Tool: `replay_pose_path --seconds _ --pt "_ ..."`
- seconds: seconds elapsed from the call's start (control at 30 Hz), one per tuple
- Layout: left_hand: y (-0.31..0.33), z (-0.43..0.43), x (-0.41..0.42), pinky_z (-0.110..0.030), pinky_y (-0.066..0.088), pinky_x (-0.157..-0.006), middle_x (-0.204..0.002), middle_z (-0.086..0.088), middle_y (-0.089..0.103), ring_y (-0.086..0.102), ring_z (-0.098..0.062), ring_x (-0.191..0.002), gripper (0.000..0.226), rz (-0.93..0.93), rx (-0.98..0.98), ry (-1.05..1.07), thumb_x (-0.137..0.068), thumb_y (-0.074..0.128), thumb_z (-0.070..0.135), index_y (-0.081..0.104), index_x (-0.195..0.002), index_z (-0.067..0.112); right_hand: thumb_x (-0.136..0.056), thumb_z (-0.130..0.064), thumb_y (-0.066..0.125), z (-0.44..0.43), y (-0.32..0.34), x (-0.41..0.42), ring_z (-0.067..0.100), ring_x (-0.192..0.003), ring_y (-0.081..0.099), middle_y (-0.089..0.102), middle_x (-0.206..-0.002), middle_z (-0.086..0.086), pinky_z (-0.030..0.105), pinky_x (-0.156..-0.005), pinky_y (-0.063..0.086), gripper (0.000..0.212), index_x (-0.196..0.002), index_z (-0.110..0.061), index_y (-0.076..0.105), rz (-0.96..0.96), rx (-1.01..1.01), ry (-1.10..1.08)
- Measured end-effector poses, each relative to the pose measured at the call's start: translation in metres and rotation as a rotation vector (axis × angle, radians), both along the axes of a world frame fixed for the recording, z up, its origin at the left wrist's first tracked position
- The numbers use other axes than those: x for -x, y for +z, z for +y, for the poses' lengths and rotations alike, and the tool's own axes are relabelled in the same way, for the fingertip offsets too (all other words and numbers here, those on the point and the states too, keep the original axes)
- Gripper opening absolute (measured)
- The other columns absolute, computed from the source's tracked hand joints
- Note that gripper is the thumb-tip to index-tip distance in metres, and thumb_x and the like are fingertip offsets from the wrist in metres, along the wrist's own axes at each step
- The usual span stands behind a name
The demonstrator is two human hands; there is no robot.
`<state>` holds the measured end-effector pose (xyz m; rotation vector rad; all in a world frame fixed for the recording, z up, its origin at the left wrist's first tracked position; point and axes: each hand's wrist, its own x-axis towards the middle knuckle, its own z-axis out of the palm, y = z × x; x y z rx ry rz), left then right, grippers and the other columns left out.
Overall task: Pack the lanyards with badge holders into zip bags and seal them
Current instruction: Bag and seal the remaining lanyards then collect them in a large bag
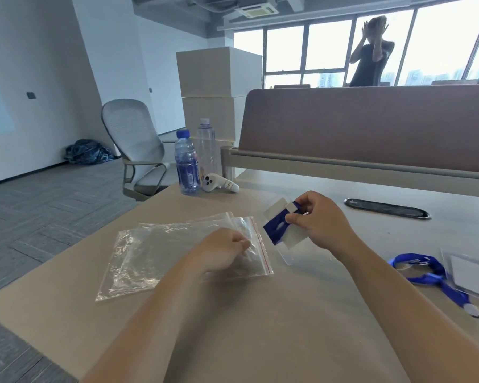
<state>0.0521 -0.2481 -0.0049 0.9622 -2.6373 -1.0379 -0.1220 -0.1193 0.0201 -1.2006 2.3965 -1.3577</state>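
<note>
My right hand [317, 219] grips a clear badge holder [284, 230] with a white card and a folded blue lanyard against it, lifted just above the table. Clear zip bags [161, 252] with red seal strips lie stacked flat to its left. My left hand [221, 251] rests on the top bag near its mouth, fingers curled and pinching the plastic. A second blue lanyard [423, 272] lies at the right, attached to another badge holder [470, 275].
Two water bottles [187, 163] and a white controller [219, 183] stand at the table's far edge. A dark cable slot [386, 208] sits far right. A desk partition [371, 125] rises behind. An office chair [136, 150] stands left; a person is by the windows.
</note>
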Motion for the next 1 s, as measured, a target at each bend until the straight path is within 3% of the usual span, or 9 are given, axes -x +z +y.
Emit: replay_pose_path --seconds 0.13,0.23,0.43,0.53,0.73,0.83,1.0 --pt "0.004 0.007 0.007 -0.023 0.041 -0.089 -0.117 0.003 0.07 0.061 -0.012 -0.104 0.026 0.001 0.095 -0.058 -0.1 0.057 0.029 0.069 -0.12 0.019 -0.085 -0.018 0.074 0.001 0.0 0.007 0.015 -0.08 0.058 0.065 -0.097 -0.001 0.026 -0.065 0.044 0.022 -0.101 -0.017 0.06 -0.012 0.015 -0.031" --pt "0.004 0.012 0.017 -0.02 0.041 -0.089 -0.128 0.001 0.065 0.059 -0.011 -0.1 0.03 -0.005 0.123 -0.124 -0.099 0.058 0.025 0.065 -0.128 0.026 -0.085 -0.018 0.074 0.004 0.001 0.012 0.019 -0.088 0.058 0.063 -0.1 -0.001 0.027 -0.068 0.042 0.024 -0.102 -0.019 0.057 0.011 -0.01 -0.063" --pt "-0.006 0.014 0.041 -0.028 0.04 -0.105 -0.146 0.003 0.053 0.058 -0.019 -0.121 0.037 -0.225 0.247 -0.245 -0.103 0.048 0.029 0.055 -0.138 0.037 -0.085 -0.02 0.073 0.005 -0.003 0.019 0.019 -0.089 0.059 0.063 -0.101 -0.003 0.03 -0.073 0.045 0.023 -0.101 -0.021 0.056 0.023 -0.068 -0.082" --pt "-0.01 0.014 0.044 -0.028 0.041 -0.104 -0.139 0.004 0.059 0.056 -0.017 -0.123 0.032 -0.21 0.299 -0.208 -0.101 0.049 0.028 0.064 -0.129 0.032 -0.084 -0.021 0.073 0.004 -0.006 0.022 0.018 -0.086 0.059 0.065 -0.098 -0.003 0.031 -0.072 0.047 0.021 -0.098 -0.022 0.057 0.01 -0.059 -0.078" --pt "-0.01 0.009 0.043 -0.034 0.052 -0.083 -0.084 -0.002 0.074 0.066 -0.019 -0.082 0.027 -0.092 0.29 -0.122 -0.097 0.053 0.026 0.072 -0.086 0.01 -0.083 -0.021 0.073 0.0 -0.007 0.024 0.016 -0.083 0.059 0.064 -0.095 -0.004 0.03 -0.072 0.047 0.023 -0.099 -0.022 0.057 0.0 -0.044 -0.053" --pt "-0.013 0.01 0.046 -0.037 0.051 -0.078 -0.078 -0.007 0.072 0.066 -0.021 -0.078 0.031 -0.103 0.301 -0.098 -0.095 0.055 0.028 0.069 -0.078 0.005 -0.083 -0.022 0.074 0.0 -0.008 0.025 0.012 -0.08 0.057 0.062 -0.094 -0.007 0.029 -0.072 0.048 0.023 -0.1 -0.023 0.057 -0.001 -0.044 -0.056" --pt "-0.014 0.014 0.048 -0.022 0.043 -0.062 -0.074 0.001 0.071 0.062 -0.012 -0.072 0.016 -0.07 0.249 -0.039 -0.088 0.061 0.018 0.067 -0.078 0.008 -0.084 -0.022 0.074 0.0 -0.008 0.026 0.013 -0.082 0.058 0.063 -0.095 -0.005 0.028 -0.07 0.046 0.024 -0.101 -0.022 0.057 -0.001 -0.034 -0.052"
